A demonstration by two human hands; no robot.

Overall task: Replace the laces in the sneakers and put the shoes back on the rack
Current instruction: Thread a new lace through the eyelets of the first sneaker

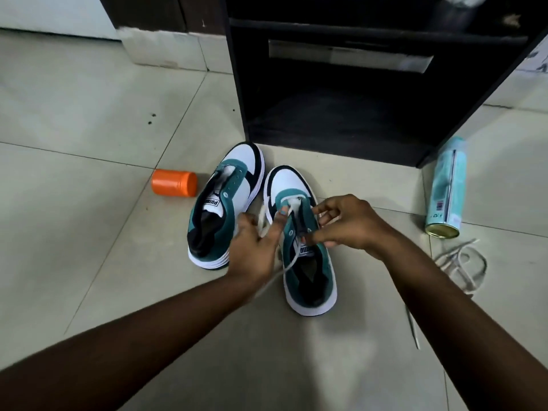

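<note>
Two teal, white and black sneakers stand side by side on the tiled floor, toes toward the rack. The left sneaker [225, 200] has no lace through its visible eyelets. A white lace [292, 259] runs through the front eyelets of the right sneaker [308, 262]. My left hand [255, 244] holds one strand of that lace at the shoe's left side. At the right eyelets, my right hand [347, 222] pinches the lace with curled fingers. The dark shoe rack [370, 34] stands just behind the shoes.
An orange jar [174, 183] lies on its side left of the sneakers. A pale teal spray can [446, 188] lies to the right, beside the rack. Loose laces [462, 265] lie tangled on the floor under my right forearm.
</note>
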